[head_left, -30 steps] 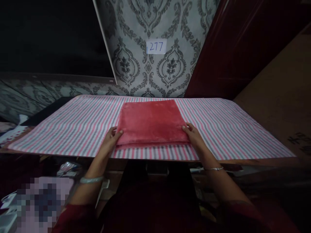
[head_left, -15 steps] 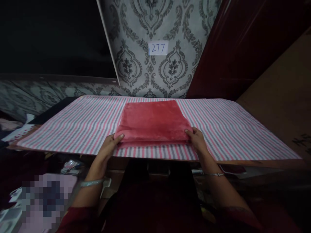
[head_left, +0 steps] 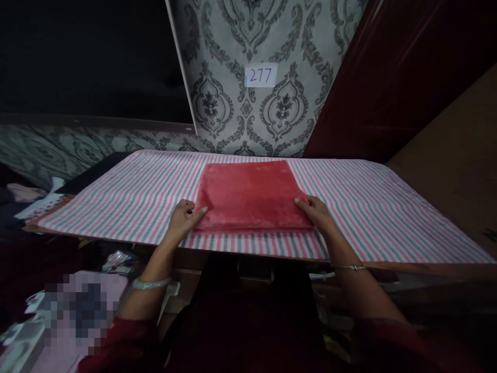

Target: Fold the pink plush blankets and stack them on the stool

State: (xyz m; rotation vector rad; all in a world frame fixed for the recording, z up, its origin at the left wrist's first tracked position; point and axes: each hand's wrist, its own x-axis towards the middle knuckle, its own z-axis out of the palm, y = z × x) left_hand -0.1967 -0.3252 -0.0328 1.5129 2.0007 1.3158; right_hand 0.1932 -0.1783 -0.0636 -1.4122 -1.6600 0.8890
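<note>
A folded red plush cloth point(head_left: 252, 194) lies flat on a striped sheet point(head_left: 349, 207), its layered front edge toward me. At the left side of the cloth is my left hand point(head_left: 182, 220), thumb on top near the front corner and fingers curled at the edge. My right hand point(head_left: 318, 213) pinches the right side, its thumb on top and the other fingers partly hidden along the edge. Whether the cloth is a towel or a small blanket I cannot tell.
The sheet covers a table with a wooden front edge point(head_left: 419, 268). Behind it are a patterned wall with a paper marked 277 point(head_left: 261, 75) and a dark screen point(head_left: 89, 62). A brown panel point(head_left: 454, 129) stands at the right. Assorted items point(head_left: 116, 261) lie below left.
The raised front fold of the cloth has come down flatter onto the layers below. Both hands have shifted slightly away from me along its sides. The whole view has moved a little.
</note>
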